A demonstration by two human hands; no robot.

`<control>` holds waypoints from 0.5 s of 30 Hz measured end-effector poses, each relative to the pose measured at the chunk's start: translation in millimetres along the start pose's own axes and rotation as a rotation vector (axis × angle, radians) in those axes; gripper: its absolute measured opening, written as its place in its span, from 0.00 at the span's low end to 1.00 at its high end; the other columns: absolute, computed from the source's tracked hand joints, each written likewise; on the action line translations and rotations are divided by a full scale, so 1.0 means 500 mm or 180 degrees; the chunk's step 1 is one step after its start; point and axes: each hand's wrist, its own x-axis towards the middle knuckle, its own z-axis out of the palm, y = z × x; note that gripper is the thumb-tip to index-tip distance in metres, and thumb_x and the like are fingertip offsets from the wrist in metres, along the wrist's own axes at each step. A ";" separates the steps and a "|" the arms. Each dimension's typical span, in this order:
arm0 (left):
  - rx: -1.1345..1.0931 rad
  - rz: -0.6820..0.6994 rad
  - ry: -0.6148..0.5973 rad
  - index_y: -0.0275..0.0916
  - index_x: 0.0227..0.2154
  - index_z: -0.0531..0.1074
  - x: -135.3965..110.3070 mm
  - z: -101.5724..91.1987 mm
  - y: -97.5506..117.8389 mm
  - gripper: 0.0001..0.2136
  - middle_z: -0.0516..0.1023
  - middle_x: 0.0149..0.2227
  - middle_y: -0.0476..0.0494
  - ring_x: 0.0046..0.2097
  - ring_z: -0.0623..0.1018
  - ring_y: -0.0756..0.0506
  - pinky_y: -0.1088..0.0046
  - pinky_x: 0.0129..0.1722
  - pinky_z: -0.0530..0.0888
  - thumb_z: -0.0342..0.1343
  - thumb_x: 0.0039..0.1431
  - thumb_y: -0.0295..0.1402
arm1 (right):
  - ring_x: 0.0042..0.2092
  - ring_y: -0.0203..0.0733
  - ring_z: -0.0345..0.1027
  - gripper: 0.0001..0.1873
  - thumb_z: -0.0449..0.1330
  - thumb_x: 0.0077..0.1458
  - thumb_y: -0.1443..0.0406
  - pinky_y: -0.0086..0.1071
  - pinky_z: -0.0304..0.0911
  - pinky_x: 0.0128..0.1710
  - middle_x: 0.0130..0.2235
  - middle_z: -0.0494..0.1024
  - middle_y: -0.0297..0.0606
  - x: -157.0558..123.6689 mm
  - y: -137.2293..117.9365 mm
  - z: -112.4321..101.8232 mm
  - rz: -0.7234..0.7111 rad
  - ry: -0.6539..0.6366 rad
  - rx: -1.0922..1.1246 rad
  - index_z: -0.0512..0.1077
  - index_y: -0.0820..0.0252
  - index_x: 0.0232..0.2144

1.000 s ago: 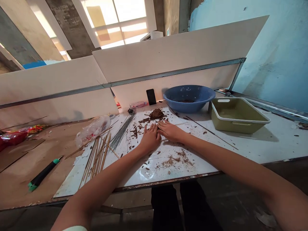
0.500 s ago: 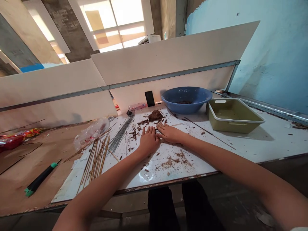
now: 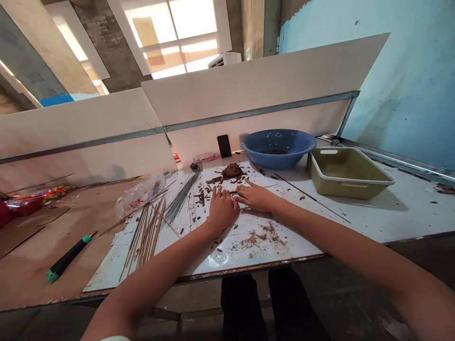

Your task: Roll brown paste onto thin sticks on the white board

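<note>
My left hand (image 3: pixel 223 208) lies palm down on the white board (image 3: pixel 227 258), fingers stretched forward. Right beside it, my right hand (image 3: pixel 256 196) rests palm down too, its fingers pointing left and its thumb side near the left fingertips. A bit of dark brown material (image 3: pixel 233 192) shows between the hands, and a thin stick (image 3: pixel 272 185) pokes out past the right hand; whether they are one piece is hidden. Just beyond the fingers sits a lump of brown, clay-like paste (image 3: pixel 232 171) with crumbs around it.
Left of the hands lie thin wooden sticks (image 3: pixel 149 232), a bundle of grey wires (image 3: pixel 183 196), a plastic bag (image 3: pixel 140 192) and a green-and-black screwdriver-like tool (image 3: pixel 69 258). A blue basin (image 3: pixel 279 161), an olive tub (image 3: pixel 350 187) and a phone (image 3: pixel 224 146) stand at the back.
My right hand has shifted slightly in relation to the left, and the brown piece between them shows more plainly. The whole view has moved a little.
</note>
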 end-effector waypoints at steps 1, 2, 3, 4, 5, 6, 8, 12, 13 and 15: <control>-0.0006 -0.0037 0.0006 0.27 0.73 0.71 -0.001 0.000 0.001 0.31 0.77 0.71 0.24 0.81 0.63 0.29 0.41 0.83 0.51 0.45 0.77 0.40 | 0.74 0.58 0.70 0.37 0.42 0.83 0.47 0.65 0.47 0.81 0.71 0.77 0.62 -0.001 0.000 -0.001 -0.0010 -0.0011 0.0008 0.72 0.65 0.73; -0.0028 -0.0099 -0.0021 0.26 0.73 0.71 -0.001 0.000 0.001 0.31 0.76 0.72 0.24 0.81 0.62 0.28 0.42 0.83 0.51 0.45 0.77 0.40 | 0.75 0.58 0.68 0.37 0.42 0.83 0.47 0.64 0.47 0.81 0.72 0.76 0.61 -0.001 0.000 -0.001 0.0019 -0.0024 0.0002 0.71 0.65 0.74; -0.0062 -0.0177 -0.0071 0.25 0.74 0.69 0.000 -0.001 0.001 0.32 0.74 0.74 0.24 0.82 0.61 0.28 0.42 0.82 0.52 0.44 0.77 0.40 | 0.77 0.58 0.66 0.37 0.42 0.83 0.46 0.64 0.47 0.81 0.73 0.74 0.61 -0.001 0.001 -0.002 0.0080 -0.0037 -0.0022 0.70 0.65 0.75; -0.0103 -0.0253 -0.0134 0.24 0.75 0.68 0.000 -0.001 0.001 0.32 0.71 0.76 0.24 0.82 0.60 0.28 0.42 0.82 0.53 0.44 0.77 0.40 | 0.79 0.59 0.62 0.38 0.42 0.83 0.46 0.65 0.48 0.81 0.76 0.70 0.62 -0.001 0.001 -0.003 0.0154 -0.0048 -0.0057 0.68 0.66 0.76; -0.0140 -0.0311 -0.0190 0.23 0.76 0.66 0.001 -0.002 0.001 0.33 0.68 0.77 0.24 0.83 0.59 0.28 0.42 0.82 0.54 0.44 0.77 0.40 | 0.80 0.60 0.59 0.39 0.43 0.83 0.46 0.65 0.48 0.80 0.77 0.67 0.62 0.000 0.002 -0.004 0.0215 -0.0059 -0.0094 0.66 0.67 0.77; -0.0161 -0.0341 -0.0217 0.23 0.76 0.66 0.000 -0.004 0.002 0.33 0.67 0.78 0.24 0.83 0.59 0.28 0.42 0.82 0.54 0.43 0.78 0.40 | 0.81 0.60 0.57 0.39 0.43 0.83 0.46 0.65 0.47 0.80 0.78 0.66 0.63 0.000 0.002 -0.005 0.0243 -0.0067 -0.0125 0.65 0.69 0.77; -0.0134 -0.0302 -0.0163 0.23 0.75 0.68 -0.002 -0.007 0.002 0.33 0.69 0.77 0.25 0.83 0.58 0.28 0.43 0.83 0.53 0.43 0.78 0.40 | 0.80 0.60 0.59 0.39 0.43 0.83 0.47 0.65 0.47 0.81 0.76 0.68 0.63 -0.001 0.001 -0.008 0.0177 -0.0057 -0.0154 0.67 0.69 0.76; -0.0037 -0.0191 0.0015 0.25 0.72 0.73 -0.006 -0.007 0.003 0.31 0.78 0.70 0.24 0.82 0.61 0.27 0.41 0.83 0.48 0.45 0.78 0.41 | 0.75 0.58 0.69 0.34 0.43 0.83 0.49 0.65 0.49 0.80 0.69 0.79 0.59 -0.005 0.002 -0.010 -0.0048 0.0015 -0.0120 0.73 0.62 0.73; -0.0044 -0.0211 0.0007 0.26 0.73 0.72 -0.006 -0.006 0.002 0.31 0.77 0.71 0.25 0.81 0.62 0.27 0.40 0.83 0.48 0.45 0.78 0.41 | 0.75 0.59 0.69 0.34 0.43 0.83 0.50 0.66 0.50 0.79 0.70 0.78 0.59 -0.005 0.003 -0.009 -0.0017 0.0013 -0.0134 0.73 0.62 0.73; -0.0068 -0.0306 -0.0046 0.27 0.75 0.69 -0.003 -0.002 0.000 0.32 0.74 0.74 0.26 0.81 0.62 0.27 0.38 0.82 0.51 0.45 0.78 0.41 | 0.77 0.61 0.65 0.34 0.45 0.83 0.49 0.66 0.52 0.79 0.74 0.74 0.61 -0.002 0.006 -0.008 0.0145 -0.0018 -0.0209 0.70 0.64 0.74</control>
